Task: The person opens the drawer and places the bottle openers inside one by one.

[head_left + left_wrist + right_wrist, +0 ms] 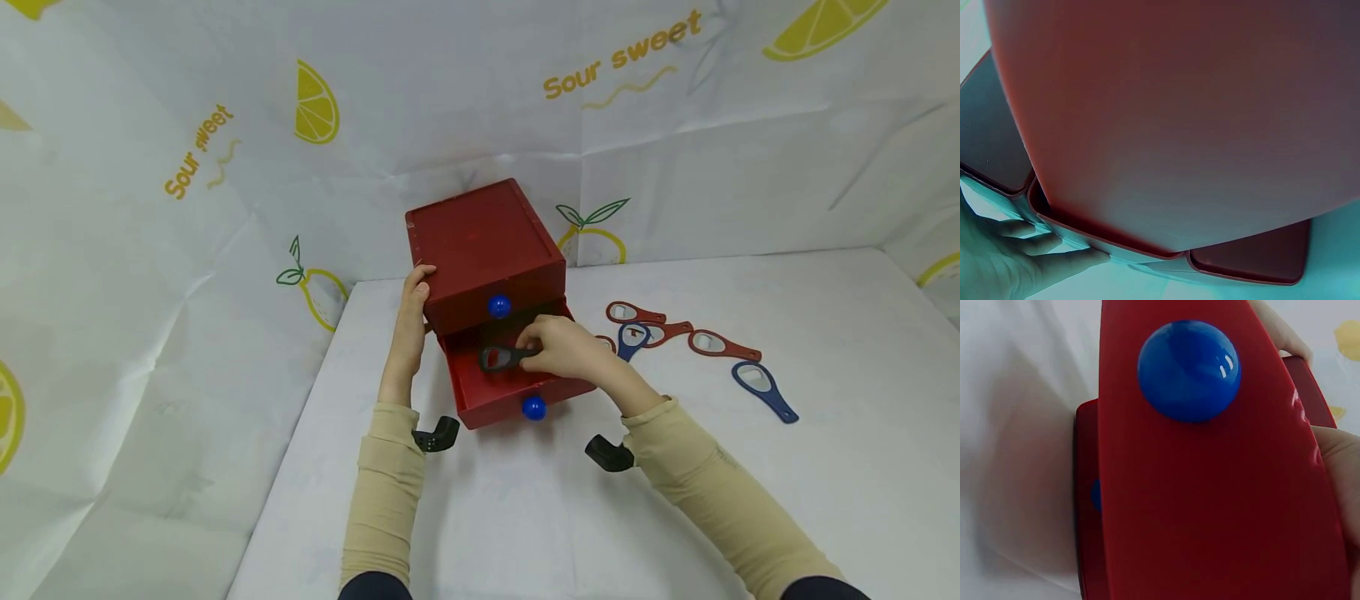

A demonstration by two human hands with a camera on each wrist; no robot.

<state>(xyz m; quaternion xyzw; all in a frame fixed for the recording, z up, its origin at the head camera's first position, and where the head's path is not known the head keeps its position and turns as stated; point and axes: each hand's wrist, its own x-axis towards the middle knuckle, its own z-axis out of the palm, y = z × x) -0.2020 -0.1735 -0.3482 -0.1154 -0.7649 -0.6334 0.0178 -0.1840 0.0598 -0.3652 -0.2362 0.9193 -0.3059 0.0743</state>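
Note:
A red two-drawer box point(480, 242) has its lower drawer point(495, 415) pulled out and its upper drawer in place. Each drawer front carries a blue knob point(499, 307). Against the box's left side rests my left hand point(408, 325), its fingers extended along the wall in the left wrist view. My right hand point(566, 346) reaches over the lower drawer and pinches the handle of a black bottle opener point(498, 358), oval head pointing left. In the right wrist view, the drawer front point(1210, 500) hides most of the right hand.
Several red and blue bottle openers lie on the white table right of the box, including a blue one point(765, 390) and a red one point(724, 344). A white lemon-print sheet point(450, 100) hangs behind the box. Black curved pieces point(437, 435) stick out at both wrists.

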